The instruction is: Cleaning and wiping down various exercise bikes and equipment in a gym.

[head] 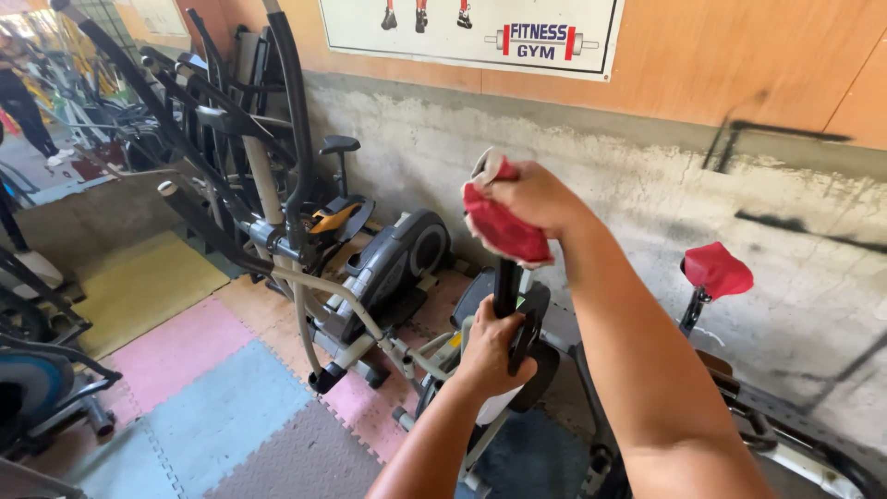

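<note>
Red cloth (504, 229): located at centre frame, slightly above the middle, bunched over the top end of a black upright handlebar (505, 286) of an exercise machine. My right hand (536, 196) is closed around this cloth, fingers wrapped over it and pressing it against the bar's tip; a pale strip of the cloth shows above the knuckles. The right forearm runs from the lower right of the frame up to that hand.

My left hand (488, 346) sits lower, at bottom centre, clamped on the same handlebar, fingers curled fully round the black shaft. Both grips are closed, one above the other, with a short bare section of bar between them.

Surroundings:
1. Grey elliptical trainer (370, 277), left of centre, standing against the wall with its long black arms rising to the upper left.
2. Red saddle (716, 270) on a post, right of centre, well apart from both hands.
3. Foam floor tiles (203, 388) in pink, blue, yellow and grey, lower left.
4. Rough concrete wall (591, 176) behind the machines, with a white poster (462, 28) on orange panelling along the top edge.
5. A person stands in the far upper left corner, only partly in view.
</note>
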